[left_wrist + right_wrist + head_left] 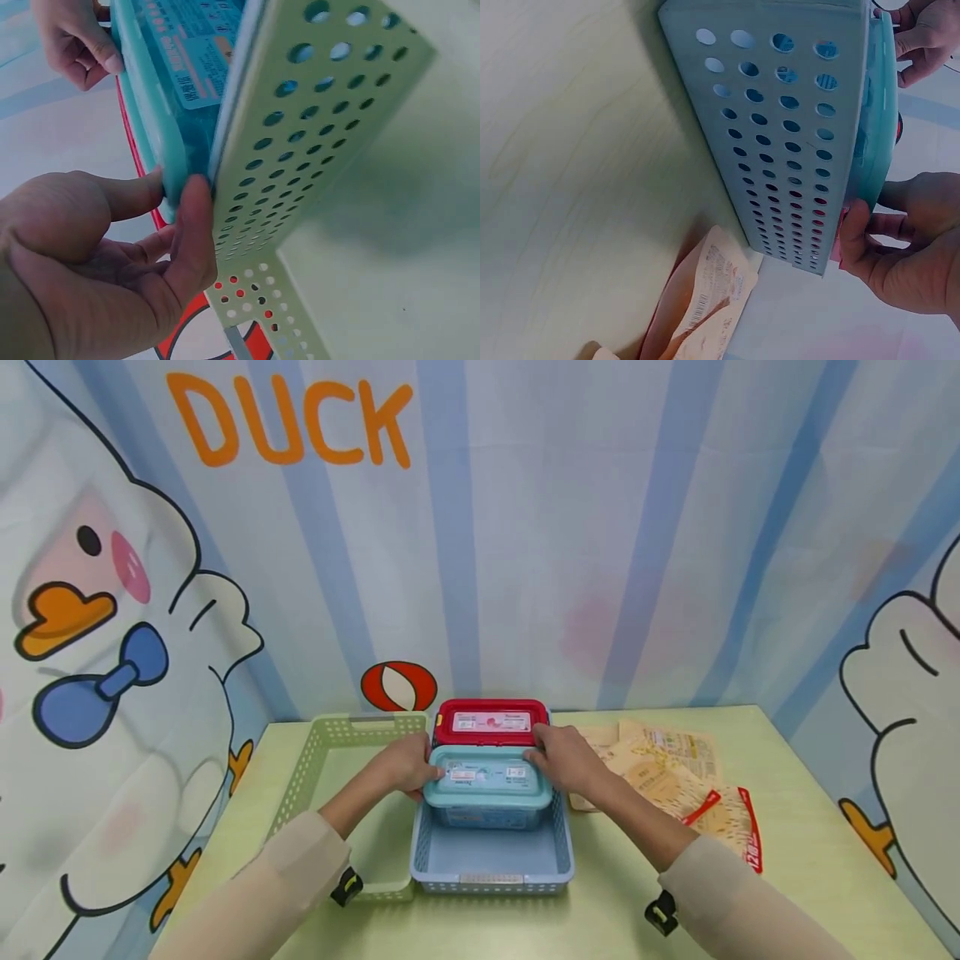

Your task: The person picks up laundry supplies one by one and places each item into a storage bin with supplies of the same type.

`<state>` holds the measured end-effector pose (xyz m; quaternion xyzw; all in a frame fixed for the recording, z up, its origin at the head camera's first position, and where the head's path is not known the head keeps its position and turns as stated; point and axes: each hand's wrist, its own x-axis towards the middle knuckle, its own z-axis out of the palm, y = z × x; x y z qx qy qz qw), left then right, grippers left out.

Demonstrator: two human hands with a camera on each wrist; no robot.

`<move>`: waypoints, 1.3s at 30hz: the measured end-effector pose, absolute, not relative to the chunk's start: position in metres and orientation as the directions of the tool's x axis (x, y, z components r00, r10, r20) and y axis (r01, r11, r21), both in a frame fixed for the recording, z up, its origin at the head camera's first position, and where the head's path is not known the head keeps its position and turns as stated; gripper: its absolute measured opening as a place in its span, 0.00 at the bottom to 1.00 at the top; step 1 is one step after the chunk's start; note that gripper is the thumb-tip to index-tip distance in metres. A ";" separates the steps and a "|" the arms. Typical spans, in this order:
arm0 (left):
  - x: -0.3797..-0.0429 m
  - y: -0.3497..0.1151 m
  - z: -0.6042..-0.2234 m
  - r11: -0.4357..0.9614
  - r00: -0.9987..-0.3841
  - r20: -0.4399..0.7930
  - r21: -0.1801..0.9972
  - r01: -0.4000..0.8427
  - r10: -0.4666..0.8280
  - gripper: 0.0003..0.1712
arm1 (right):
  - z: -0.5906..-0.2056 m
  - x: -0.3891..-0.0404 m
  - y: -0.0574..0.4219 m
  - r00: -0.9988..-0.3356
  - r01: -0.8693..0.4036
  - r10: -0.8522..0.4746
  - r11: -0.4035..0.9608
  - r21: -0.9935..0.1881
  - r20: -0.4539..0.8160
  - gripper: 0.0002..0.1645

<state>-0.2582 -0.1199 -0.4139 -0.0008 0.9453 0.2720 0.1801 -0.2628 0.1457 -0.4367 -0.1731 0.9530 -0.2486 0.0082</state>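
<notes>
Duck-printed cloth point(540, 527) hangs behind the blue basket point(491, 856), which stands on a pale table point(495, 931) where we find a green basket point(360, 760) just beside it on its left and cream packets point(660, 777) near its right. Inside the blue basket we see a red-lidded box point(442, 727) at the far end and, nearer us, a teal-lidded box point(487, 793), its rim pinched at the left by the left hand point(407, 764) and at the right by the right hand point(570, 758). We would keep both ends level, with even, gentle pressure, so the lid does not spring loose or catch the blue basket's wall.
</notes>
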 end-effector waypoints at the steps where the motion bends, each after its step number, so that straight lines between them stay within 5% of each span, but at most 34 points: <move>1: -0.258 -0.119 -0.414 0.856 -0.934 -0.344 0.508 -0.098 0.097 0.18 | -0.435 -0.263 0.146 -0.941 -0.317 -0.336 0.818 -0.479 0.048 0.13; 6: -0.255 -0.121 -0.414 0.873 -0.938 -0.332 0.482 -0.077 0.101 0.17 | -0.424 -0.261 0.150 -0.923 -0.298 -0.377 0.828 -0.475 -0.077 0.28; 14: -0.249 -0.126 -0.401 0.935 -0.952 -0.260 0.349 0.060 0.158 0.19 | -0.395 -0.260 0.158 -0.853 -0.365 -0.481 0.827 -0.427 -0.203 0.25; 21: -0.243 -0.121 -0.378 0.943 -0.931 -0.278 0.297 0.150 0.236 0.37 | -0.369 -0.257 0.170 -0.752 -0.468 -0.604 0.772 -0.430 -0.266 0.33; 25: -0.243 -0.121 -0.366 0.902 -0.918 -0.194 0.338 0.268 0.345 0.47 | -0.353 -0.252 0.176 -0.741 -0.487 -0.623 0.755 -0.439 -0.250 0.42; 32: -0.244 -0.114 -0.359 0.836 -0.896 0.120 0.324 0.443 0.429 0.49 | -0.343 -0.241 0.187 -0.816 -0.471 -0.553 0.804 -0.363 -0.166 0.53; 39: -0.247 -0.108 -0.370 0.851 -0.858 0.261 0.180 0.494 0.443 0.55 | -0.354 -0.233 0.197 -0.824 -0.553 -0.565 0.785 -0.279 0.043 0.59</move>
